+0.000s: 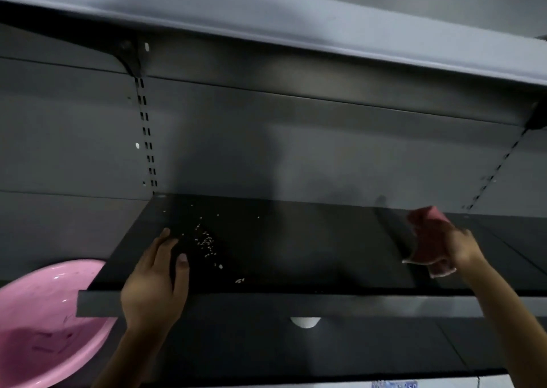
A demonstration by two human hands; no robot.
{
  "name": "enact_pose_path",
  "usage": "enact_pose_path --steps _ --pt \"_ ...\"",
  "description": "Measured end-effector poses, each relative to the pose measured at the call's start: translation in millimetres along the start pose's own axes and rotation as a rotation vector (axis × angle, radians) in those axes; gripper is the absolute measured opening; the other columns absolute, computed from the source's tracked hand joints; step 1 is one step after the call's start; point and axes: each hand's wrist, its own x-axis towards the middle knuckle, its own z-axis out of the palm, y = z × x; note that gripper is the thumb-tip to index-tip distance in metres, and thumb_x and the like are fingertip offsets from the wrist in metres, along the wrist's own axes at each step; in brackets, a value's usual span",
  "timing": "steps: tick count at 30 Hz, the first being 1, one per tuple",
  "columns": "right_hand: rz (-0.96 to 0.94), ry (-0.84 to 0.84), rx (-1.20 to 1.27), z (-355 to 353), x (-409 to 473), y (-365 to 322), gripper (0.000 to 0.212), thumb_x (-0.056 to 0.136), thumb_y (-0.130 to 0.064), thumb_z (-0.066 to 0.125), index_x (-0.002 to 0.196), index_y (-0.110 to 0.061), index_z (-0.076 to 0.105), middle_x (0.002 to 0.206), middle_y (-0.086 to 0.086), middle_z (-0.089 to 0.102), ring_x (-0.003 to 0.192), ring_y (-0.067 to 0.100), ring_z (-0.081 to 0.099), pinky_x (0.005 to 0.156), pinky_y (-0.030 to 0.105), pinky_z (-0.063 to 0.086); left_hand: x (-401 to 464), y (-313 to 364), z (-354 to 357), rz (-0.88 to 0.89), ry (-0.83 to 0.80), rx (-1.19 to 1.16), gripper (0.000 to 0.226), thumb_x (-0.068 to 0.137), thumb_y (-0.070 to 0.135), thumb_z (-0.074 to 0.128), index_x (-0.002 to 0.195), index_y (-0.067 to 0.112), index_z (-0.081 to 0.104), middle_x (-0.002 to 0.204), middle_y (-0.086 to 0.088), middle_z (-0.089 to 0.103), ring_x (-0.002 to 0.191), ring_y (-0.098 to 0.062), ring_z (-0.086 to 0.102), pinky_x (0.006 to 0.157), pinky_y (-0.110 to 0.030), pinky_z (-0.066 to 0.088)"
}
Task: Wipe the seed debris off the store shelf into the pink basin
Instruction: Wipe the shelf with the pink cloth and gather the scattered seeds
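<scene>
Pale seed debris (205,242) lies scattered on the left part of a dark store shelf (296,254). My left hand (157,278) rests flat and open on the shelf's front left, its fingers just left of the seeds. My right hand (453,245) is closed around a pink cloth (426,234) at the shelf's right side, far from the seeds. The pink basin (38,322) sits below and left of the shelf's left end, partly under its corner.
An upper grey shelf (296,29) overhangs the work area. The grey back panel (266,151) has slotted uprights at left and right. A lower dark shelf (325,352) lies beneath, with a small white object (305,322) under the front lip.
</scene>
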Motion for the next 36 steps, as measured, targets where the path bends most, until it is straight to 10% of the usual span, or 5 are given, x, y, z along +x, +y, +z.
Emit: enact_pose_path --steps 19,24,29,33,36 --pt "-0.709 -0.506 -0.382 263 -38 -149 0.046 0.098 -0.022 0.030 0.141 -0.009 0.034 0.152 0.010 0.031 0.141 0.021 0.024 0.115 0.024 0.008 0 0 -2 -0.001 0.040 -0.038 0.047 0.087 0.036 0.039 0.113 0.006 0.066 0.124 -0.008 0.065 0.105 -0.019 0.060 0.079 -0.025 0.044" --pt "-0.400 -0.747 0.030 264 -54 -171 0.050 0.084 -0.065 0.040 0.115 -0.033 0.062 0.123 -0.004 0.062 0.114 0.015 0.056 0.099 0.029 0.041 -3 1 -1 0.089 0.145 -0.047 0.043 0.092 0.029 0.040 0.111 0.003 0.069 0.122 -0.008 0.066 0.098 -0.019 0.064 0.077 -0.024 0.044" --pt "-0.233 -0.497 0.323 199 -19 -149 0.033 0.097 -0.028 0.035 0.071 -0.015 0.051 0.038 -0.004 0.053 0.033 0.009 0.047 0.035 0.016 0.032 -2 1 -2 0.088 0.112 -0.074 0.044 0.091 0.030 0.039 0.112 0.005 0.068 0.124 -0.006 0.065 0.102 -0.017 0.063 0.075 -0.023 0.043" --pt "-0.062 -0.293 0.443 125 20 -110 0.021 0.090 -0.022 0.046 0.095 -0.006 0.059 0.082 0.014 0.066 0.069 0.028 0.060 0.073 0.036 0.052 -1 0 -3 0.085 0.037 -0.067 0.048 0.087 0.035 0.035 0.112 0.008 0.066 0.125 -0.005 0.064 0.098 -0.025 0.067 0.066 -0.032 0.049" --pt "-0.194 -0.125 0.001 68 33 -76 0.042 0.070 -0.043 0.071 0.107 -0.035 0.055 0.093 0.003 0.070 0.053 0.021 0.066 0.046 0.030 0.054 0 -3 -2 0.105 0.027 -0.043 0.049 0.088 0.036 0.034 0.110 0.007 0.066 0.125 -0.006 0.064 0.095 -0.026 0.067 0.065 -0.030 0.047"
